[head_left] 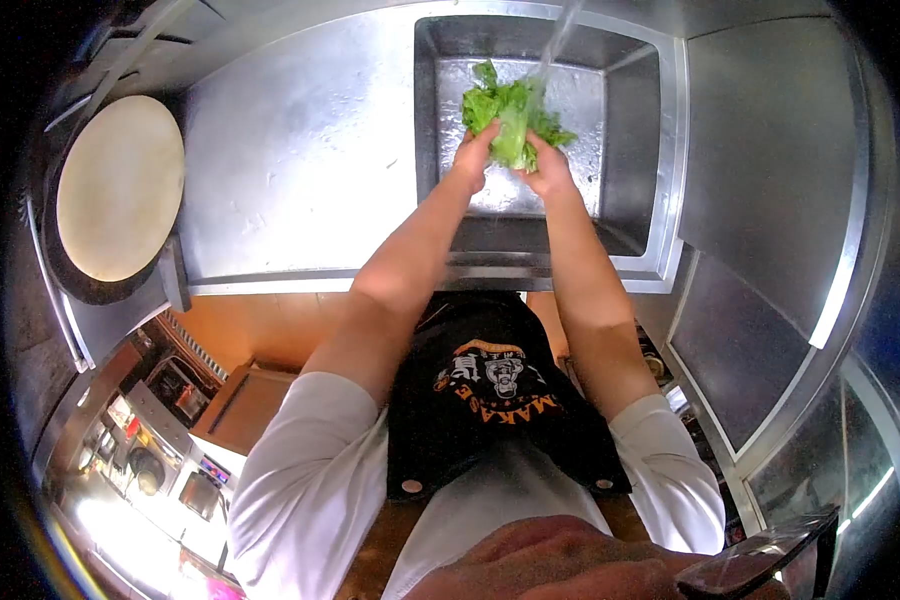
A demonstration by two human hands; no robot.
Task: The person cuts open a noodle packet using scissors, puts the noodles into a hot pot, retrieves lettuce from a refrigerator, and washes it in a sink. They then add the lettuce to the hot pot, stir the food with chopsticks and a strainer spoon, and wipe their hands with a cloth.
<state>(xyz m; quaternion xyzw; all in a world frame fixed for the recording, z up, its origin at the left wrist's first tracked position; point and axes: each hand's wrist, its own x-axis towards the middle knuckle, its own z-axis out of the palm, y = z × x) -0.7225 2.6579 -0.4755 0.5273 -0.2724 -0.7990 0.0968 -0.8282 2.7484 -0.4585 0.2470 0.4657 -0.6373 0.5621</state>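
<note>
Leafy green lettuce [513, 122], and it sits right between the two sets of fingers, in the steel sink [632, 150], with water [561, 42] pouring onto it from just beyond the fingertips! Left hand [475, 158] has its fingers curled in against the near-left side; right hand [550, 170] closes on the near-right side, so it's a two-handed grip, though several fingertips are lost under the greens. Frilly leaves fan out past the fingers on both sides, while the paler, thicker part runs down between the hands. Whether the bunch touches the sink floor below the fingers, the view can't settle.

Now, the feel of it: light, surely, with a little extra weight from the water. Those outer leaves look soft, floppy and easy to tear; wet as they are, they should be slippery too. Best hold? That pale, firmer part between the palms, fingers wrapped gently around it, the frills beyond the fingertips left loose, no hard squeezing.
</note>
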